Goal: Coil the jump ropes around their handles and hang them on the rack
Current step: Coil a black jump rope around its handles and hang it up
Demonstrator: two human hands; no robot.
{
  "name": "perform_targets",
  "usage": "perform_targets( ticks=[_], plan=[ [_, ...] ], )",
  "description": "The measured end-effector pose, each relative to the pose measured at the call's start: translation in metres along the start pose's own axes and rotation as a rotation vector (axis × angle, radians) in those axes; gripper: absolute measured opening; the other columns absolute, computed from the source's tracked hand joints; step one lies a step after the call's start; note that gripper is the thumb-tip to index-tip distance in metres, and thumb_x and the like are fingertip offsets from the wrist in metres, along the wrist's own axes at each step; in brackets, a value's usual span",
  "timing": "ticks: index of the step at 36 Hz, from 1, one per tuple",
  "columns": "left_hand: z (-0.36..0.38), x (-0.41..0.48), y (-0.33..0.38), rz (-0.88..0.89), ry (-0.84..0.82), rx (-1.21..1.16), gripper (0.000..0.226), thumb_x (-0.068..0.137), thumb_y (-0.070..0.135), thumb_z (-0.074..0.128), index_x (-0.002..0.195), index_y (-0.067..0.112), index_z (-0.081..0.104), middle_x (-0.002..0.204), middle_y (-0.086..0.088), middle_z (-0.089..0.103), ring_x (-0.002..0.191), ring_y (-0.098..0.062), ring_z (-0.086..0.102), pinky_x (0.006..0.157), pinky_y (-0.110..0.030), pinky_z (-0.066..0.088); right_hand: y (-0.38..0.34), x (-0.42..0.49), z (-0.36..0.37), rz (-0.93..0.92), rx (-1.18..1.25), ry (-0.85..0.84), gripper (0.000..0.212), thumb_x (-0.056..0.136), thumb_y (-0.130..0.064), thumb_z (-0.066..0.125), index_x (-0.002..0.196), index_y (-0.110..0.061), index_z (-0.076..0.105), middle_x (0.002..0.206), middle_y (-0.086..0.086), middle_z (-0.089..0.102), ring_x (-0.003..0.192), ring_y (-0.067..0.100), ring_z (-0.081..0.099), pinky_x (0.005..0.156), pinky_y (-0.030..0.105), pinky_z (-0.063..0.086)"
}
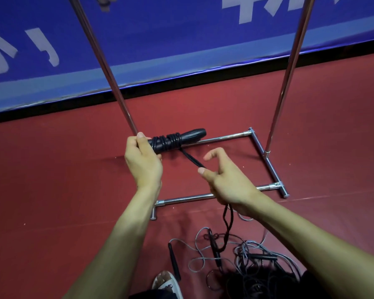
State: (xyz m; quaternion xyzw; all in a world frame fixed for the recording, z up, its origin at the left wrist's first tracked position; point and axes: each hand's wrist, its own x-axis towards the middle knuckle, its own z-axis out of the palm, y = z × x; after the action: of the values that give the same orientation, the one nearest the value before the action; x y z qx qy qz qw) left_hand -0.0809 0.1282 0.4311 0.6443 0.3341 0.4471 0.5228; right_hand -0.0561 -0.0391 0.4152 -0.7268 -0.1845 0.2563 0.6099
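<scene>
My left hand (143,162) grips the near end of a pair of black jump-rope handles (192,134) held level, with several turns of black rope (167,140) wound around their middle. From the coil a doubled black cord (192,161) runs down to my right hand (226,182), which pinches it between thumb and fingers. The loose remainder hangs below that hand toward the floor. A chrome rack stands behind, its two uprights (102,61) rising out of view and its base bars (266,160) on the floor.
A tangle of grey and black jump ropes (246,255) with thin black handles (174,262) lies on the red floor at the bottom. A shoe tip (165,281) shows at the bottom edge. A blue banner (181,39) lines the wall behind the rack.
</scene>
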Motion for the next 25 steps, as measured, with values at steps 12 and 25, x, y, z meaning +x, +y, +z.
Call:
perform_targets(
  ticks=[12, 25],
  plan=[
    [0.0002, 0.0017, -0.0079, 0.017, -0.023, 0.027, 0.034, 0.104, 0.029, 0.039, 0.072, 0.023, 0.050, 0.075, -0.003, 0.056, 0.059, -0.013, 0.053, 0.047, -0.019, 0.046, 0.0014, 0.0019, -0.0006, 0.165, 0.233, 0.081, 0.025, 0.103, -0.008, 0.042, 0.089, -0.008, 0.063, 0.047, -0.004, 0.038, 0.039, 0.007, 0.028, 0.042, 0.019, 0.022],
    [-0.0003, 0.0016, -0.0069, 0.061, -0.030, 0.038, 0.034, 0.104, 0.028, 0.039, 0.072, 0.024, 0.051, 0.072, 0.003, 0.055, 0.065, -0.014, 0.054, 0.048, -0.018, 0.045, 0.0070, 0.0006, 0.0022, 0.016, 0.024, 0.225, 0.025, 0.093, -0.017, 0.065, 0.070, -0.016, 0.057, 0.048, -0.014, 0.038, 0.046, 0.006, 0.032, 0.053, 0.026, 0.031]
  ],
)
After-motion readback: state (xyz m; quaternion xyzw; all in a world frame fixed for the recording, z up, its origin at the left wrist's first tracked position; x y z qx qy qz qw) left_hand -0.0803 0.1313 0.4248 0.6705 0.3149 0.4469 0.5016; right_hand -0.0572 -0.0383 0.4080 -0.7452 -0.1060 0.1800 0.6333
